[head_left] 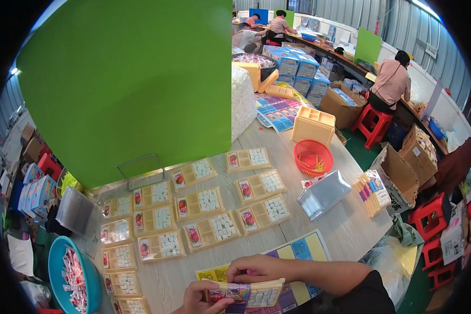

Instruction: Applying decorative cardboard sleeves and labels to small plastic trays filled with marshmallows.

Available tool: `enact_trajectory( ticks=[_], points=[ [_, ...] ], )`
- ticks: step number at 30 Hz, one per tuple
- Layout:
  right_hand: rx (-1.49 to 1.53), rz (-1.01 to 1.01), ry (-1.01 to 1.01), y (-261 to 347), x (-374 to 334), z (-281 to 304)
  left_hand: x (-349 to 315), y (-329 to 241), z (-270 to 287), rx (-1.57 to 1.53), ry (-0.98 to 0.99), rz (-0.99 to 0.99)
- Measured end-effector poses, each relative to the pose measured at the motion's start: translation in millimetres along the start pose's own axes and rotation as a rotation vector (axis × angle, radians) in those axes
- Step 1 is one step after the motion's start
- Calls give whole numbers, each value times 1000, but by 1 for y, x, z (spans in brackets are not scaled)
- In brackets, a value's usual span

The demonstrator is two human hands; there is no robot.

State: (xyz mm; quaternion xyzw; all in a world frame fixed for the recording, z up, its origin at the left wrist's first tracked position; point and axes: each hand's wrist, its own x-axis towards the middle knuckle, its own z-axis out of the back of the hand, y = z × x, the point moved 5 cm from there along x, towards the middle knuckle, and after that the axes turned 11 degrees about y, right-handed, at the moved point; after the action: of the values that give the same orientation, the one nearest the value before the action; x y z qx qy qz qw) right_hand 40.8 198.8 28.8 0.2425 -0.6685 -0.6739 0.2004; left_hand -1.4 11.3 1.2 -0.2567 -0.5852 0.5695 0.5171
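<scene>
Saw a wide grey bench point(345, 230), then a big green board point(125, 94), then a bright sheet point(316, 252). Gripped a tray point(269, 286) of white blocks point(262, 298) with the left hand point(200, 297), over that sheet — couldn't tell the grip of the right hand point(257, 269), bent close behind.

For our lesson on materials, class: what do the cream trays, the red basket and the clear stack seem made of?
Cream trays: probably thin plastic, smooth with slight sheen, given the moulded compartments.
Red basket: likely moulded plastic, slightly glossy, with regular openwork sides.
Clear stack: apparently glossy, rigid plastic; it is see-through with bright reflections.
</scene>
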Motion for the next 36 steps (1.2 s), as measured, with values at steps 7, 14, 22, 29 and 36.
enact_trajectory(
  ticks=[7, 14, 22, 29, 36],
  points=[
    [145, 28, 173, -4, -1, -9, 9, -13, 0, 193, -71, -53],
    [161, 22, 224, -8, -2, -11, 8, -13, -1, 269, -89, -115],
    [230, 38, 248, -8, -2, -15, 14, -25, -2, 314, -46, -144],
    [283, 55, 265, -14, -3, -15, 14, -17, -6, 59, 19, -111],
    [248, -14, 269, -16, -1, -12, 16, -13, -1, 165, -35, -92]
  ],
)
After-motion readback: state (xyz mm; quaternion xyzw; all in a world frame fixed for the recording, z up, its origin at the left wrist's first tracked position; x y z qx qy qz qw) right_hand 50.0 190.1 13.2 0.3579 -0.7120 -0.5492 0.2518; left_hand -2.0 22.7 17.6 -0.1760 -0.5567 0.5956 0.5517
